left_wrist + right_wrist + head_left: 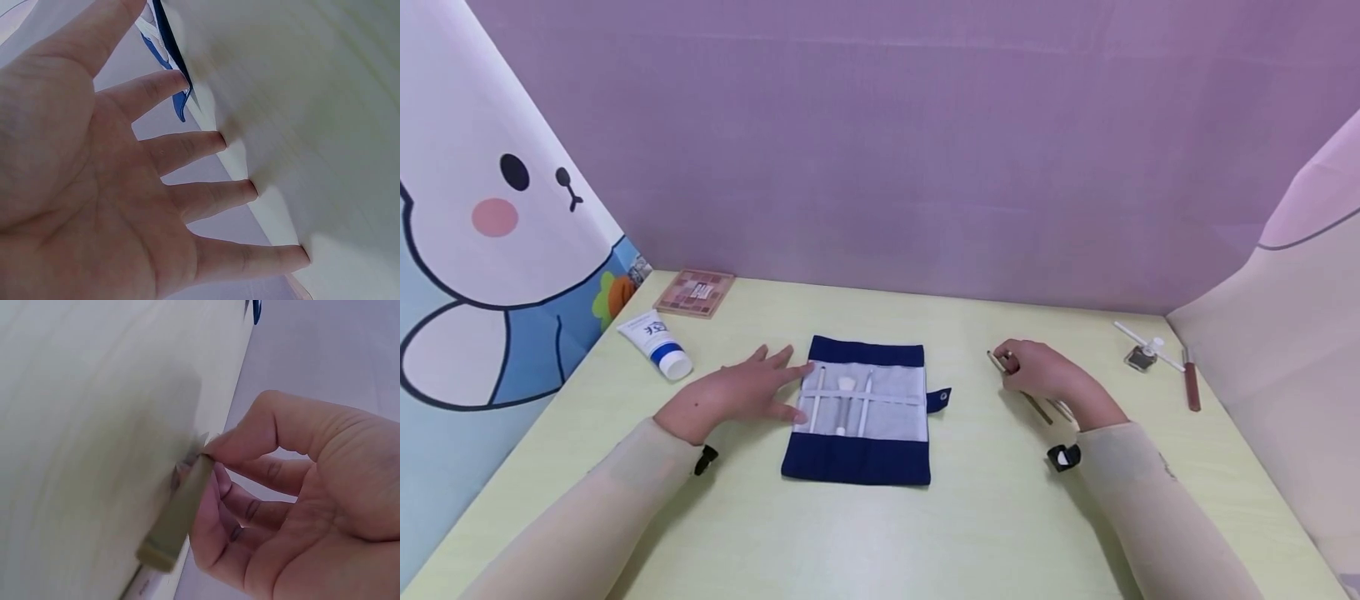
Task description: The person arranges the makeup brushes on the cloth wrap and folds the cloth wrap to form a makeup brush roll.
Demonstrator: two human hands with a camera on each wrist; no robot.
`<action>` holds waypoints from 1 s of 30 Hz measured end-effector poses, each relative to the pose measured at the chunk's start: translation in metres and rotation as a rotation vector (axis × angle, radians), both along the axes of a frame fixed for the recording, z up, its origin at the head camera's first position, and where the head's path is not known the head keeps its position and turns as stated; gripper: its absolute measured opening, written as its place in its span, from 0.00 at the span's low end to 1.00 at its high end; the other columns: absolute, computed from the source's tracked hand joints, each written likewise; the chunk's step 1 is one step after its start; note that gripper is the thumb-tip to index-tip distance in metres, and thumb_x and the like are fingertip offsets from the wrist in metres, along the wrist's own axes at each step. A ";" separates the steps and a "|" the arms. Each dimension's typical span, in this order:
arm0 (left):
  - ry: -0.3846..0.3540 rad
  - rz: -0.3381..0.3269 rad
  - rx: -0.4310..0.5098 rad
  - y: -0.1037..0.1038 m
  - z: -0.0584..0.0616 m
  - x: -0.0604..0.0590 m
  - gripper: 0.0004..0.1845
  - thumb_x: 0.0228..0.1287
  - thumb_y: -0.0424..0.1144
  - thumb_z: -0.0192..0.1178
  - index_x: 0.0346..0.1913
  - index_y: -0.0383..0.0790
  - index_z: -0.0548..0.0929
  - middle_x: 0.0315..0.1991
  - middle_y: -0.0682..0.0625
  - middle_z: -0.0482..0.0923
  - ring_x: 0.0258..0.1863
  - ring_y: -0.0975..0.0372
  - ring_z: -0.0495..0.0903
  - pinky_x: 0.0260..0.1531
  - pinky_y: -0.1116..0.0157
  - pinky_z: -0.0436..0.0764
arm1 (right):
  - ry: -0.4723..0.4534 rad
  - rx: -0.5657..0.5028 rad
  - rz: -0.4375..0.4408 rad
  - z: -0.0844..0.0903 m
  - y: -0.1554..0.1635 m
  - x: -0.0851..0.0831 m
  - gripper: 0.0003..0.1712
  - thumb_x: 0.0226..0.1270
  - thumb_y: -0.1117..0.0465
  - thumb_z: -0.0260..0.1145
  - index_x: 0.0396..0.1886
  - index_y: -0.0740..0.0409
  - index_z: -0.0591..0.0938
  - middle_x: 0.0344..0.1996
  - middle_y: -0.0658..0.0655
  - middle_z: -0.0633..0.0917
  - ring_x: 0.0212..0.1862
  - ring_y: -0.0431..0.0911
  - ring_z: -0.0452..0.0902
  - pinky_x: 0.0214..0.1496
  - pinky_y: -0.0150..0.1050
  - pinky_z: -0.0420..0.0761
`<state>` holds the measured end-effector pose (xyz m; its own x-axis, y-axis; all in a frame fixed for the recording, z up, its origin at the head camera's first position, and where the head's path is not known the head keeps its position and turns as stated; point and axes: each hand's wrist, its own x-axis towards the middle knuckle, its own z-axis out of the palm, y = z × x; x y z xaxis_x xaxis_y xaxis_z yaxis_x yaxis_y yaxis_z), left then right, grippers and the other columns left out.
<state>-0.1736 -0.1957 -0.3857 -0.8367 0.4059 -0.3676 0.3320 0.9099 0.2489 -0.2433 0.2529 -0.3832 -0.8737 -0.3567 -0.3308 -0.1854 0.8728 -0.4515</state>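
Our right hand point(1045, 375) pinches a thin olive-grey pencil point(178, 512) between thumb and curled fingers, right of the brush roll point(859, 412). Our left hand point(737, 393) lies flat with fingers spread and straight, fingertips touching the roll's left edge. The roll lies unfolded mid-table, three white brushes point(846, 403) tucked in its grey panel. A white tube point(655, 344) lies far left.

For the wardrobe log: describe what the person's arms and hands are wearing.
Both arms are covered to the wrist by long, close-fitting sleeves in a pale cream, slightly sheer fabric: left sleeve, right sleeve. A small black device sits at each wrist, the left one plain black, the right one black with a white patch. The left hand and right hand are bare; no rings show.
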 end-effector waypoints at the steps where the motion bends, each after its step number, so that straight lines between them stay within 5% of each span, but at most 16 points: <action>1: 0.000 -0.001 0.000 0.000 0.000 0.000 0.47 0.71 0.65 0.65 0.86 0.50 0.61 0.86 0.29 0.47 0.82 0.21 0.47 0.68 0.22 0.68 | -0.001 -0.005 0.001 0.001 0.001 0.000 0.32 0.71 0.67 0.68 0.73 0.67 0.73 0.51 0.64 0.83 0.48 0.52 0.77 0.50 0.43 0.80; 8: 0.000 -0.002 0.005 0.000 0.000 0.000 0.47 0.72 0.64 0.64 0.86 0.50 0.60 0.87 0.29 0.47 0.82 0.22 0.46 0.68 0.21 0.67 | 0.032 -0.061 -0.004 0.008 0.004 0.002 0.30 0.74 0.64 0.66 0.73 0.66 0.72 0.56 0.69 0.85 0.50 0.53 0.84 0.53 0.49 0.87; 13: -0.004 0.007 -0.002 0.001 0.000 0.000 0.47 0.71 0.64 0.65 0.86 0.50 0.60 0.87 0.29 0.47 0.82 0.22 0.46 0.68 0.21 0.67 | 0.068 -0.152 -0.012 0.017 0.004 0.001 0.28 0.74 0.65 0.66 0.71 0.64 0.72 0.52 0.66 0.85 0.47 0.51 0.83 0.49 0.44 0.84; 19: -0.006 0.019 -0.004 0.001 0.000 0.003 0.48 0.71 0.64 0.66 0.86 0.51 0.61 0.87 0.29 0.47 0.82 0.22 0.46 0.66 0.19 0.66 | 0.039 -0.375 -0.013 0.033 -0.003 -0.001 0.29 0.67 0.71 0.64 0.68 0.67 0.70 0.48 0.62 0.79 0.41 0.47 0.80 0.42 0.38 0.85; 24: -0.014 0.025 0.005 0.001 0.000 0.005 0.48 0.70 0.65 0.66 0.86 0.50 0.61 0.87 0.29 0.47 0.82 0.22 0.45 0.65 0.17 0.64 | -0.060 -0.596 0.013 0.038 -0.016 -0.003 0.33 0.63 0.75 0.63 0.68 0.70 0.67 0.51 0.62 0.75 0.46 0.46 0.79 0.47 0.38 0.89; 30: 0.004 0.011 0.001 0.000 0.000 0.003 0.48 0.71 0.65 0.65 0.86 0.51 0.60 0.87 0.29 0.47 0.82 0.22 0.46 0.65 0.17 0.66 | -0.141 -0.770 -0.002 0.041 -0.044 -0.007 0.28 0.69 0.75 0.60 0.66 0.67 0.65 0.52 0.65 0.75 0.45 0.49 0.83 0.52 0.43 0.92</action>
<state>-0.1705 -0.1955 -0.3862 -0.8424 0.3972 -0.3641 0.3232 0.9132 0.2484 -0.2505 0.2094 -0.3425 -0.8424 -0.5297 -0.0990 -0.0800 0.3046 -0.9491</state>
